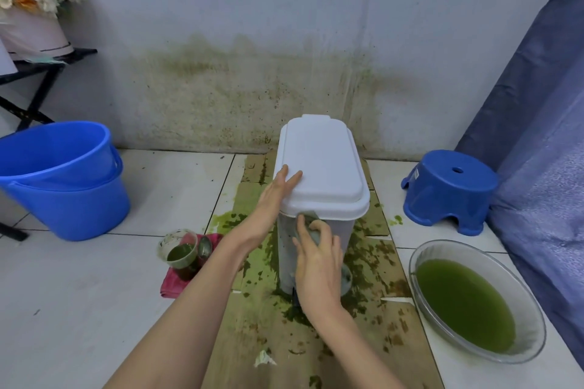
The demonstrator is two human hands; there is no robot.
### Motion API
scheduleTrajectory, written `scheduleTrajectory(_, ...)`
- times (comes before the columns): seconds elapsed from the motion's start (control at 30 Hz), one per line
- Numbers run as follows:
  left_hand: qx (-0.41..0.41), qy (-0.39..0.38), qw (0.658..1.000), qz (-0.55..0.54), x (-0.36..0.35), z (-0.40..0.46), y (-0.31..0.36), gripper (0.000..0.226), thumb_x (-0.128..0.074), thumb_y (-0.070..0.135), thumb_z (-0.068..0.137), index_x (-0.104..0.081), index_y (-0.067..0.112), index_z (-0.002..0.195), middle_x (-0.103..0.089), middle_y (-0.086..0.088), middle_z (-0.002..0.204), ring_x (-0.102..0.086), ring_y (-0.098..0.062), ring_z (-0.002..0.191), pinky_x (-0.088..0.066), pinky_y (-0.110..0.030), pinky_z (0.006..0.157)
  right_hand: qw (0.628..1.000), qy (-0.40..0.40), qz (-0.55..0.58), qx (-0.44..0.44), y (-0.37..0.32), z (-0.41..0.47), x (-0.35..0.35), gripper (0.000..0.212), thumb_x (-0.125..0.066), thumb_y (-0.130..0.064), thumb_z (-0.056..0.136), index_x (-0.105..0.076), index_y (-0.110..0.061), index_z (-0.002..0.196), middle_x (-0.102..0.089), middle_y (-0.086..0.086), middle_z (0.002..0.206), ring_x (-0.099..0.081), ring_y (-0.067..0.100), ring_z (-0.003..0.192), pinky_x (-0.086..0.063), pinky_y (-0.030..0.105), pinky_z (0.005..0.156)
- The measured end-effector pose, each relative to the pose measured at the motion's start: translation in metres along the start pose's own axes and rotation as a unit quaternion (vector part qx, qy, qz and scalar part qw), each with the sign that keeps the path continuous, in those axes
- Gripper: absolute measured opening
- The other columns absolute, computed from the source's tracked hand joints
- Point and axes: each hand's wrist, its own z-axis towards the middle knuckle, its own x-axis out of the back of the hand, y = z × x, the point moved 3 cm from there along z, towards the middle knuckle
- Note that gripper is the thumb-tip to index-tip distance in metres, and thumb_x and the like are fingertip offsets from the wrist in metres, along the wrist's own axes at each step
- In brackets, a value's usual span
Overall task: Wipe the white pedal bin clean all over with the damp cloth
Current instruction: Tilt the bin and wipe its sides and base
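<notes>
The white pedal bin (325,167) stands upright with its lid shut on green-stained cardboard (363,335) near the wall. My left hand (278,191) rests flat against the lid's left edge, fingers straight. My right hand (317,257) presses a grey-green damp cloth (311,224) against the bin's front wall just under the lid rim. The fingers lie over the cloth and hide most of it. The pedal at the bin's foot is hidden behind my right wrist.
Two stacked blue buckets (63,180) stand at the left. A blue stool (448,189) sits at the right by a blue curtain (537,136). A glass bowl of green liquid (467,303) is at the front right. A cup of green liquid (180,254) rests on a pink cloth (173,284).
</notes>
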Motion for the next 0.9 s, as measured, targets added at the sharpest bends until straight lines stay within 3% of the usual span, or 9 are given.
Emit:
scheduleTrajectory(0.1,0.001,-0.015,0.999,-0.041,0.007,-0.031,0.007,0.052,-0.028,0.038,0.102,-0.017,0.025,0.150,-0.004,0.010,0.158,0.001,-0.011,0.146,-0.004,-0.026,0.114,0.982,-0.101,0.159,-0.034,-0.004,0.012,0.013,0.035,-0.051,-0.015,0.095,-0.056,-0.019,0.129,-0.046,-0.004,0.105,-0.051,0.018,0.097,-0.041,0.016,0.087)
scheduleTrajectory(0.2,-0.001,-0.017,0.998,-0.058,-0.004,-0.082,0.006,0.064,-0.042,0.047,0.095,-0.009,0.034,0.149,-0.008,0.022,0.151,-0.007,-0.001,0.140,-0.015,-0.033,0.116,0.961,-0.116,0.235,-0.092,0.001,0.022,0.037,0.037,-0.052,-0.020,0.096,-0.052,-0.017,0.132,-0.039,-0.014,0.103,-0.046,-0.005,0.099,-0.034,0.000,0.083)
scheduleTrajectory(0.3,0.103,0.029,0.984,-0.144,-0.019,-0.099,-0.003,0.043,-0.053,0.046,0.091,-0.050,0.020,0.125,-0.052,0.009,0.130,-0.051,-0.006,0.113,-0.044,-0.023,0.089,0.965,-0.156,0.207,-0.047,-0.003,0.023,0.052,0.045,-0.051,-0.019,0.095,-0.041,-0.021,0.140,-0.033,-0.010,0.112,-0.035,-0.006,0.112,-0.028,0.007,0.102)
scheduleTrajectory(0.37,0.148,0.016,0.969,-0.196,-0.026,-0.098,-0.005,0.034,-0.054,0.046,0.092,-0.067,0.018,0.105,-0.068,-0.003,0.106,-0.062,-0.014,0.091,-0.048,-0.026,0.074,0.947,-0.240,0.206,-0.061,-0.005,0.022,0.054,0.052,-0.047,-0.017,0.095,-0.033,-0.022,0.144,-0.030,-0.009,0.120,-0.028,0.003,0.123,-0.025,0.019,0.111)
scheduleTrajectory(0.43,0.145,0.040,0.972,-0.182,-0.025,-0.098,-0.003,0.030,-0.051,0.042,0.095,-0.070,0.019,0.095,-0.069,-0.007,0.091,-0.062,-0.018,0.084,-0.046,-0.028,0.068,0.917,-0.302,0.244,-0.088,-0.006,0.022,0.059,0.056,-0.039,-0.020,0.094,-0.023,-0.023,0.148,-0.032,-0.009,0.127,-0.028,0.004,0.128,-0.024,0.027,0.114)
scheduleTrajectory(0.53,0.142,0.126,0.972,-0.138,-0.021,-0.095,-0.003,0.030,-0.040,0.029,0.098,-0.054,0.012,0.078,-0.052,-0.003,0.069,-0.047,-0.017,0.063,-0.035,-0.028,0.054,0.905,-0.323,0.260,-0.096,-0.013,0.025,0.069,0.056,-0.034,-0.014,0.096,-0.019,-0.028,0.148,-0.039,-0.012,0.132,-0.036,-0.008,0.117,-0.030,0.012,0.101)
scheduleTrajectory(0.63,0.121,0.240,0.952,-0.145,-0.013,-0.086,-0.004,0.030,-0.032,0.021,0.099,-0.053,0.006,0.084,-0.044,-0.001,0.071,-0.040,-0.012,0.062,-0.032,-0.028,0.055,0.942,-0.212,0.241,-0.094,-0.012,0.049,0.080,0.050,-0.039,-0.011,0.097,-0.029,-0.029,0.143,-0.047,-0.010,0.119,-0.046,-0.011,0.099,-0.040,0.009,0.085)
scheduleTrajectory(0.73,0.068,0.316,0.926,-0.196,-0.001,-0.062,-0.002,0.026,-0.030,0.028,0.103,-0.045,0.007,0.107,-0.054,-0.004,0.084,-0.049,-0.010,0.070,-0.038,-0.030,0.060,0.973,-0.089,0.197,-0.086,-0.001,0.093,0.083,0.040,-0.042,-0.008,0.095,-0.043,-0.019,0.133,-0.052,0.000,0.115,-0.050,0.010,0.105,-0.039,0.022,0.084)
scheduleTrajectory(0.9,0.030,0.416,0.875,-0.246,0.000,-0.022,-0.009,0.028,-0.041,0.049,0.095,-0.030,0.025,0.103,-0.051,-0.017,0.107,-0.056,-0.027,0.088,-0.046,-0.033,0.069,0.978,-0.184,-0.049,-0.087,0.021,0.150,0.035,0.046,-0.035,-0.030,0.099,-0.032,-0.014,0.142,-0.040,0.008,0.143,-0.030,0.026,0.132,-0.023,0.039,0.106)
